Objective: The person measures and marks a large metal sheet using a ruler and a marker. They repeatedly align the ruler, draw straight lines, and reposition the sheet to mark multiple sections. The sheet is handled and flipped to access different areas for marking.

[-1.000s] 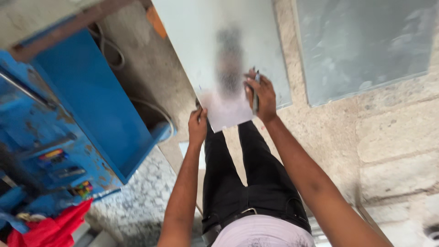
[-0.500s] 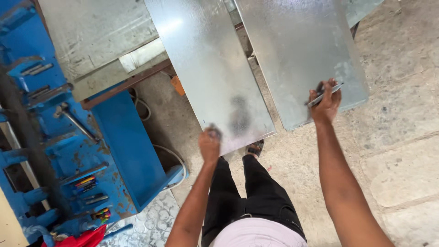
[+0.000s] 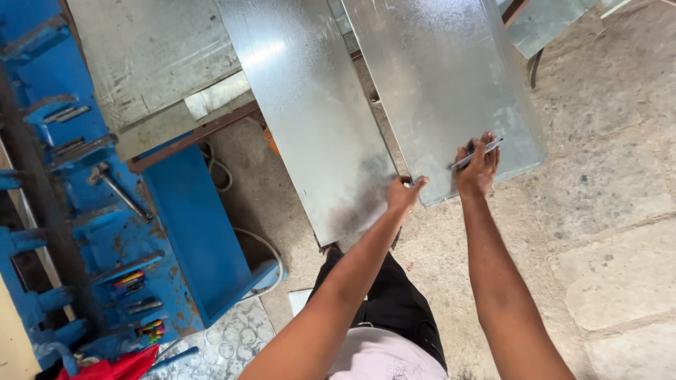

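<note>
Nearest the camera, at six o'clock, the person's pale shirt and black trousers [image 3: 394, 309] are cut off by the lower edge, and the feet are hidden under the metal. From there both bare forearms reach up toward twelve o'clock. The left hand [image 3: 404, 194] is clenched on the near right corner of the left galvanized sheet [image 3: 310, 119], fingers curled over its edge so their tips cannot be made out. The right hand [image 3: 477, 167], just at three o'clock of the left one, pinches a slim metal scriber [image 3: 477, 153] and rests on the near edge of the right galvanized sheet [image 3: 443, 84]; how tightly the tool is gripped is hard to tell. Both sheets are dull silver with a mottled sheen and dark smudges near their near ends, lying side by side with a narrow gap between, and their far ends run out of the top edge. At nine o'clock stands a blue steel machine [image 3: 91, 232], partly cropped, with a wrench [image 3: 116, 186] lying on it. The stone floor [image 3: 605, 211] spreads toward three o'clock.
</note>
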